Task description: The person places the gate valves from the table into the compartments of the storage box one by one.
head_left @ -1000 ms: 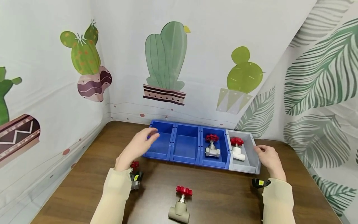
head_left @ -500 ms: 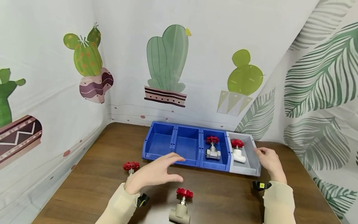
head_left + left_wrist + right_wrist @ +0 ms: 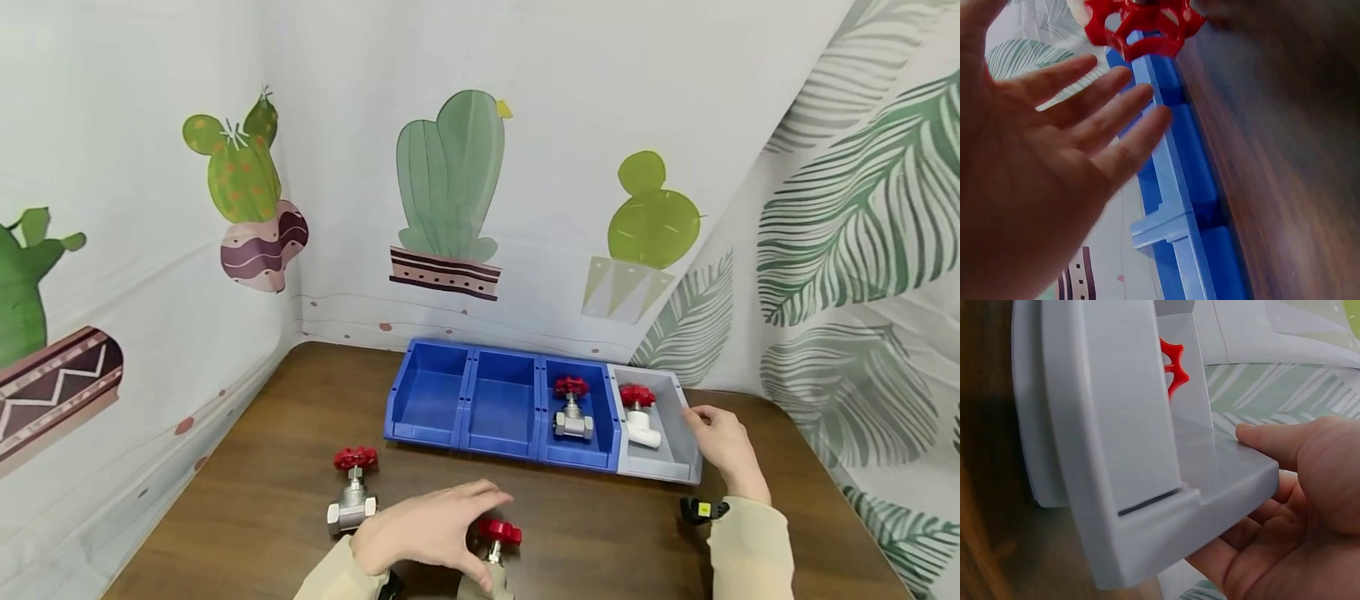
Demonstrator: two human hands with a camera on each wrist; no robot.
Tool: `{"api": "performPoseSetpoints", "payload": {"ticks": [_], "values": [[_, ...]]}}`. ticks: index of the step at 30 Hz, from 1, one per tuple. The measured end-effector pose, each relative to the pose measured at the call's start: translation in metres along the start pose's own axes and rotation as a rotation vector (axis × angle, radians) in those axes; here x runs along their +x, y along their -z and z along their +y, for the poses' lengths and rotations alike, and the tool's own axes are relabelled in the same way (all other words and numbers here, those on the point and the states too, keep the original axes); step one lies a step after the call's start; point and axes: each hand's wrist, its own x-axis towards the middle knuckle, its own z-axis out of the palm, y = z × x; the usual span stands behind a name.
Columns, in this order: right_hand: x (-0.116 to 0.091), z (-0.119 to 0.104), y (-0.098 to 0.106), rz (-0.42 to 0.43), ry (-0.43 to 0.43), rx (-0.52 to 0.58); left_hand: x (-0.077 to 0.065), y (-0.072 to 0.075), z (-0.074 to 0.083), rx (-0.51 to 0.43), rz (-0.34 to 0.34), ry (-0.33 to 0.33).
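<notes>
In the head view my left hand [image 3: 427, 527] is beside a beige valve with a red handwheel [image 3: 504, 532], thumb and fingers spread apart. The thumb overlaps the valve's body in this view. The left wrist view shows the palm and extended fingers [image 3: 1116, 128] just below the red handwheel [image 3: 1138, 47]. My right hand [image 3: 720, 437] holds the right side wall of a grey bin [image 3: 678, 454]. Seen from the right wrist, its thumb lies at the rim and the other fingers curl under the outside. Inside that bin is a white valve [image 3: 642, 432] with a red handwheel.
Blue bins [image 3: 501, 450] join the grey one in a row along the back of the wooden table [image 3: 285, 467]. A metal valve [image 3: 573, 423] stands in the rightmost blue bin. Another metal valve [image 3: 351, 508] stands left of my left hand. Patterned cloth [image 3: 555, 208] hangs behind.
My left hand has moved from above the leftmost blue bin, right and toward me, to the beige valve. The metal valve on the left has come into fuller view. My right hand stays on the grey bin.
</notes>
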Motion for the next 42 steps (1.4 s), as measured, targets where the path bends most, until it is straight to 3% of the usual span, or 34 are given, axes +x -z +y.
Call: {"api": "performPoseSetpoints", "payload": {"ticks": [6, 13, 22, 29, 34, 42], "values": [[0.001, 0.001, -0.002, 0.013, 0.005, 0.006, 0.0, -0.009, 0.003, 0.066, -0.025, -0.026], [-0.001, 0.003, -0.001, 0.01, -0.005, 0.013, 0.0, -0.02, 0.009, 0.076, -0.082, 0.026], [-0.002, 0.003, 0.001, 0.032, -0.003, 0.014, -0.004, -0.026, 0.013, 0.217, -0.037, -0.038], [-0.002, 0.001, -0.005, 0.012, -0.02, 0.044, -0.015, -0.024, 0.01, 0.168, -0.097, 0.052], [-0.003, 0.001, -0.008, 0.006, -0.025, 0.056, -0.021, -0.026, 0.009, 0.181, -0.071, 0.03], [-0.004, 0.0, -0.003, 0.016, -0.019, 0.044, -0.016, -0.03, 0.011, 0.182, -0.069, 0.023]]}}
